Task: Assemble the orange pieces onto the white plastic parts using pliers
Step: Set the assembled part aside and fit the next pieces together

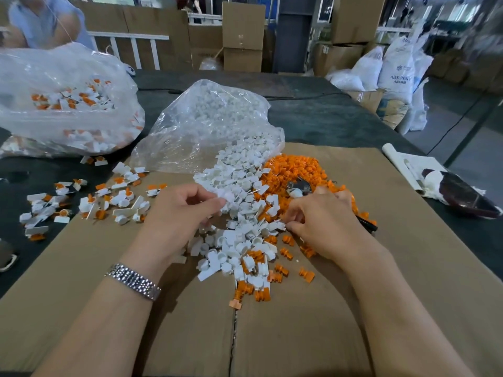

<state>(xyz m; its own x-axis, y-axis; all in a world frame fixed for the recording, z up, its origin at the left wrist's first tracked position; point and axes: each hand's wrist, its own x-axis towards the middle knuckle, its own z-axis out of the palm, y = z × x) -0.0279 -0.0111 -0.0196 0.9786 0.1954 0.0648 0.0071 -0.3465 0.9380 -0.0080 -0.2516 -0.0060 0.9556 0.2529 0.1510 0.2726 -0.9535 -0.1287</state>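
Item: my left hand (187, 210), metal watch (133, 281) at the wrist, lay at the left edge of the heap of white plastic parts (239, 213), fingers curled with the tips pinched on one white piece (227, 196), blurred in the view. Item: my right hand (324, 221) lay at the heap's right edge, holding the pliers (299, 187); the metal head stuck out above the thumb, a dark handle end showed behind the hand, and the fingertips were curled down toward the white parts; whether they also pinched a piece I could not tell. Item: orange pieces (294, 170), a mound just behind and beside the right hand, touching the white heap, with strays spilled toward me on the cardboard sheet (381, 295). Item: clear bag (212, 123) lying open, the white parts pouring out of its mouth onto the cardboard. Item: assembled white-and-orange pieces (109, 197), scattered at the left across the cardboard edge and the dark table (326, 115). Item: second clear bag (68, 102), far left, holding more white-and-orange pieces. Item: rolled paper (405, 164) and a dark scoop-like object (462, 194) at the right edge of the cardboard.
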